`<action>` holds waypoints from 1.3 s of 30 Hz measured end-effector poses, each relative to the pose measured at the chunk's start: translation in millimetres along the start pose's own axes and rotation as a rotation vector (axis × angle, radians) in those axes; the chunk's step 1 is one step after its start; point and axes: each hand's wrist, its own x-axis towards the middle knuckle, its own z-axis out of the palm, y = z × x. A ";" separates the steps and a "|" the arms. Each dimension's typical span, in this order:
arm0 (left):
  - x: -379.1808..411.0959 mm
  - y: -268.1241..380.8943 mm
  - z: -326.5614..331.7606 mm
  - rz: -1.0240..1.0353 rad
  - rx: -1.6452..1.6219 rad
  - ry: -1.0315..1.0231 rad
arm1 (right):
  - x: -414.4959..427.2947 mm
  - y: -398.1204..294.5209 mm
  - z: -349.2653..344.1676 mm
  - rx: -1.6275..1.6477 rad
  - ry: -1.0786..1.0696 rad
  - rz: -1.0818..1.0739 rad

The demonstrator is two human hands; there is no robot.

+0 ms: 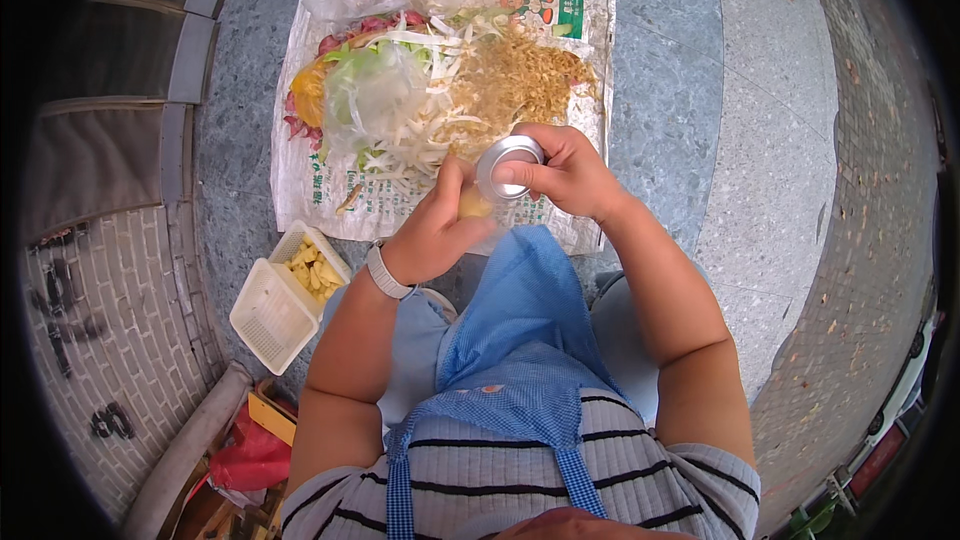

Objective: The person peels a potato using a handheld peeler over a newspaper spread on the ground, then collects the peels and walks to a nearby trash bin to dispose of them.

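Observation:
My right hand (574,172) holds a round, silvery metal lid or can (512,146) by its rim, with the thumb lying across its face. Close beside it, the fingers of my left hand (442,221) close around a blurred pale yellow piece of root vegetable (474,204), largely hidden by the hand. Just beyond both hands, a heap of brown shavings or peelings (517,79) lies on a white woven plastic sack (295,199). Pale vegetable strips (450,116) and a crumpled clear plastic bag (379,97) adjoin the heap.
White plastic baskets (262,322) stand at my left, one holding yellow peeled pieces (313,270). Reddish-purple scraps (326,45) and an orange-yellow scrap (307,94) edge the heap. A blue apron (517,315) drapes between my knees. Red cloth (251,454) lies lower left, near a brick wall (112,300).

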 end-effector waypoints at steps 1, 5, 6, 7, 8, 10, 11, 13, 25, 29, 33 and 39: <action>-0.4 0.2 -1.1 0.003 -0.004 -0.006 | 2.3 2.2 -4.8 -0.032 0.031 0.001; -0.9 6.6 -2.3 -0.054 0.133 0.054 | 6.8 -5.8 -24.5 -0.052 0.174 -0.010; -2.4 7.8 0.5 -0.096 0.202 0.092 | 3.1 -8.7 -18.4 -0.040 0.125 0.000; -1.9 5.1 2.0 -0.013 0.276 0.131 | 0.7 -9.5 -9.9 -0.028 0.076 0.010; -0.6 1.6 3.1 0.069 0.351 0.170 | 0.1 -3.9 -2.1 -0.052 0.005 -0.069; -0.5 -1.2 2.8 0.127 0.463 0.207 | 0.6 1.3 5.2 -0.115 -0.029 -0.110; -1.6 -2.2 2.0 0.101 0.498 0.209 | 1.5 -0.6 5.0 -0.149 -0.024 -0.074; 0.3 0.1 1.9 0.065 0.542 0.216 | 6.6 8.7 -1.8 -0.215 0.018 -0.090; 3.0 5.1 5.3 0.061 0.611 0.280 | 3.5 4.6 -2.4 -0.214 0.059 -0.156; 3.6 5.7 7.2 0.071 0.642 0.272 | 2.7 4.0 -5.2 -0.165 -0.018 -0.183; 4.4 7.8 6.9 0.017 0.644 0.249 | 2.7 4.7 1.3 -0.322 -0.013 -0.351; 8.2 -3.0 11.1 0.094 0.664 0.368 | 4.8 7.4 2.9 -0.343 0.124 -0.160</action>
